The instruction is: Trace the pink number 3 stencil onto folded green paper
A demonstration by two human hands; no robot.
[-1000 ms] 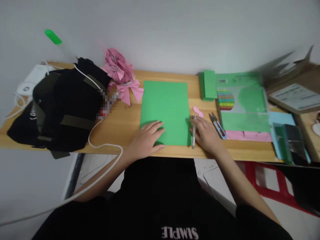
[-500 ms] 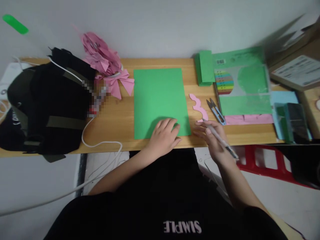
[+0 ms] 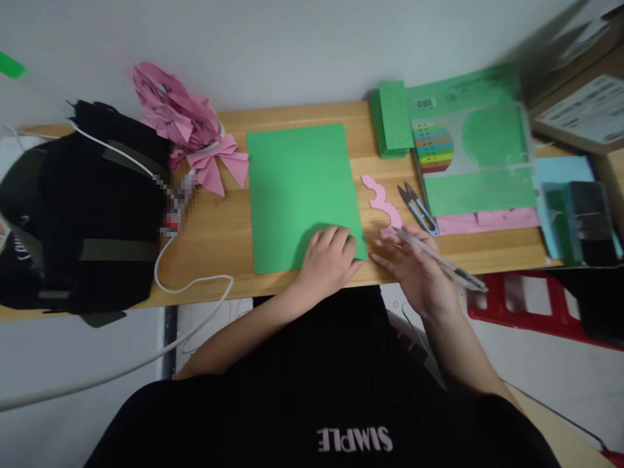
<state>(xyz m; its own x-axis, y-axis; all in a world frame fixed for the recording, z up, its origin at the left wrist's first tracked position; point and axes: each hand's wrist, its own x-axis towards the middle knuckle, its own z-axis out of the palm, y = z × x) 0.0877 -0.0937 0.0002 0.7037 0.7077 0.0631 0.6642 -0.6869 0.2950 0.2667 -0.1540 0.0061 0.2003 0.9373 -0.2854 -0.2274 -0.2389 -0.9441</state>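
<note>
I view the bench (image 3: 214, 218) from my remote station; its far edge adjoins the wall. The black bag (image 3: 97, 201) occupies the left end. The printed packet (image 3: 480, 188) lies right of centre, toward the far edge. The green sheet (image 3: 299, 182) lies flat near mid-bench, its near side close to the near edge. The pink paper bundle (image 3: 182, 110) sits by the far edge, between bag and sheet. The right hand (image 3: 422, 276), at the near edge, pinches the pen; I cannot tell between which fingers. The left hand (image 3: 327, 260) rests on the sheet's near right corner area, fingers bent and together; I cannot tell whether they grip it. The pen (image 3: 453, 268) slants across the right hand. The snips (image 3: 422, 214) lie beside the packet. The scalloped pink strip (image 3: 392, 213) lies between sheet and snips, just beyond the right fingertips.
</note>
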